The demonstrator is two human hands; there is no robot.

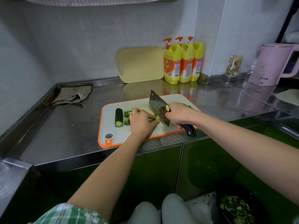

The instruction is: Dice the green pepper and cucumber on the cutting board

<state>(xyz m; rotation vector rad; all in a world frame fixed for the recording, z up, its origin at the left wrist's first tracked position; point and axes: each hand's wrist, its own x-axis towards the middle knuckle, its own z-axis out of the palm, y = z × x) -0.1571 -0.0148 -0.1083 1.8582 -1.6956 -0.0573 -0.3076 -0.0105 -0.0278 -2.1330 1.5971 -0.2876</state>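
Green pepper: a bunched strip lay near the middle of the cutting board, pinned at its right end beside the blade; further cut pieces lay just left of the holding hand.
Cucumber: a short dark length lay on the left part of the board, pale cut face toward the person, just beside the loose pepper pieces and apart from both hands.
Cutting board: white with an orange rim and a hanging hole at its near left corner, it sat on the steel counter close to the front edge.
Left hand: the left hand rested palm down on the board, fingers curled and pressed together, fingertips pinching the pepper strip against the board.
Right hand: the right hand was closed around the black handle of the cleaver, index finger lying on the blade's flank.
Cleaver: the broad blade stood edge down and tilted, its lower edge at the pepper, touching the left fingertips or very nearly so; which could not be told.
Diced heap: small green bits showed behind the right hand, mostly hidden by it.
Counter surroundings: a folded cloth at the back left; a yellow board leaning on the tiled wall; three yellow pump bottles beside it; a stemmed glass and a pink kettle well to the right.
Lower right: a dark bowl of chopped greens sat below counter level.
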